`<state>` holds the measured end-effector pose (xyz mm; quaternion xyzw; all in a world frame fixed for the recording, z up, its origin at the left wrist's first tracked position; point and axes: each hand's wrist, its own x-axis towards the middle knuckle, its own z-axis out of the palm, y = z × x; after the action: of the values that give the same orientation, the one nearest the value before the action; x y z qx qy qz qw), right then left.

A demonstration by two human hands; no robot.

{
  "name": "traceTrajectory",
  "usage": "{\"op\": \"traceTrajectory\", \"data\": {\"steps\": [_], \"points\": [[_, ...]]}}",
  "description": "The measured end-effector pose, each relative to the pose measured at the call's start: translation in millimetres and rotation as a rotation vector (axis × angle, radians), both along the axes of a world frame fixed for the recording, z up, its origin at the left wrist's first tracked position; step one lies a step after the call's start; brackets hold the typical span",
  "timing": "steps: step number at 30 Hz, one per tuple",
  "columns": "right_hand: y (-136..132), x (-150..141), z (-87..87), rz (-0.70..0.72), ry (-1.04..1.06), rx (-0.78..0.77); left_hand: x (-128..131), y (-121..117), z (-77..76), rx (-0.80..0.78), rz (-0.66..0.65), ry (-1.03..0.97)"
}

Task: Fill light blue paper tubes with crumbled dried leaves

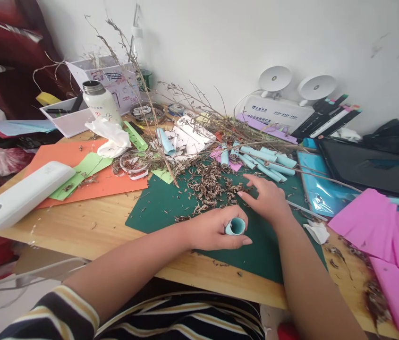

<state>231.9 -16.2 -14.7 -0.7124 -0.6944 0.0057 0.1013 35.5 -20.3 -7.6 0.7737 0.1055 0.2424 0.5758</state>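
Observation:
My left hand (216,229) is closed around a rolled light-blue paper tube (235,226), whose open end faces up toward me. Over the mat, my right hand (266,198) has its thumb and fingers apart and holds nothing that shows. Its fingertips are at the right edge of a pile of dry brown leaves (208,186). The leaves lie scattered on a dark green mat (164,208). Behind my right hand lie several more light-blue paper tubes (268,163), and long dry twigs (199,101) stretch across the back of the table.
Pink paper strips (365,219) and a black laptop-like slab (372,160) lie at the right. On the left are a white power bank (25,193), orange paper (114,182) and an uncapped white bottle (102,104). A white twin-lamp unit (280,111) stands against the wall.

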Motion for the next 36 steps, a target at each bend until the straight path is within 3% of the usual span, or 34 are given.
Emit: {"op": "traceTrajectory", "data": {"steps": [3, 13, 22, 26, 36], "points": [[1, -4, 1.8, -0.007, 0.060, 0.039, 0, 0, 0.4, 0.014, 0.003, 0.001], [4, -28, -0.7, -0.054, -0.182, -0.006, 1, -1, 0.7, 0.012, 0.012, -0.007], [5, -24, -2.8, -0.035, -0.119, 0.001, 1, -2, 0.4, 0.000, 0.013, 0.012], [5, -18, -2.1, -0.057, 0.037, 0.058, 2, -1, 0.3, 0.004, 0.012, 0.008], [-7, -12, 4.7, -0.049, 0.450, 0.365, 1, -1, 3.0, 0.001, 0.016, -0.003]]}}
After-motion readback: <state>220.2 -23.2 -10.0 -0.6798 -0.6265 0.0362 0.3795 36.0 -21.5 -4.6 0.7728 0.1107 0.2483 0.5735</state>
